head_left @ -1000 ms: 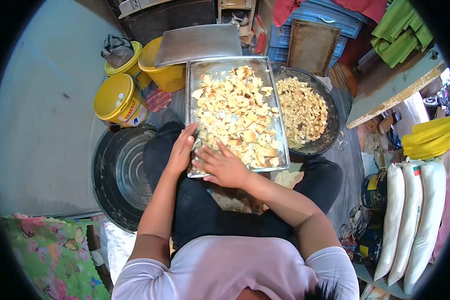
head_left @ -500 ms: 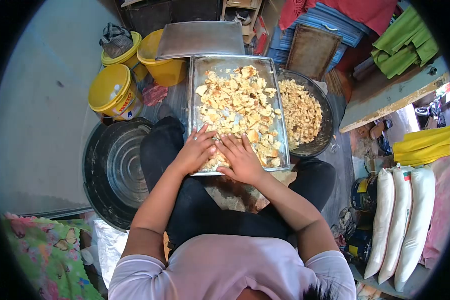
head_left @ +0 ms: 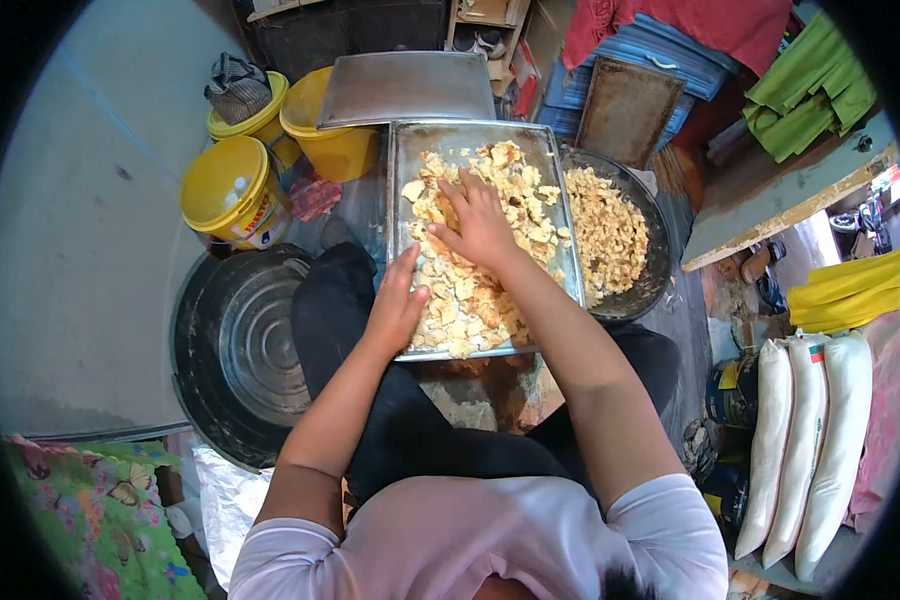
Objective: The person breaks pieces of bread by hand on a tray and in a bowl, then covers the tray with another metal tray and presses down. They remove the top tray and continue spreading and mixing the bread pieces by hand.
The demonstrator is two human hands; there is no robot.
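Torn bread pieces, pale with browned crusts, lie spread over a metal baking tray in front of my legs. My right hand lies palm down on the pieces near the tray's middle, fingers stretched and apart. At the tray's left side, my left hand rests on edge against the bread, its fingers extended and the thumb apart. Neither hand grips anything that I can see; the palms are hidden. Beside the tray on the right stands a dark round basin with smaller bread crumbs in it.
A second metal tray lies beyond the first, next to yellow buckets. On the left is a large black basin. A browned tray leans at the back right. Long white sacks stand at the right.
My right hand has moved forward over the bread, away from my left hand. My left hand has shifted slightly to the tray's left side and turned on edge. Bread has shifted toward the near edge.
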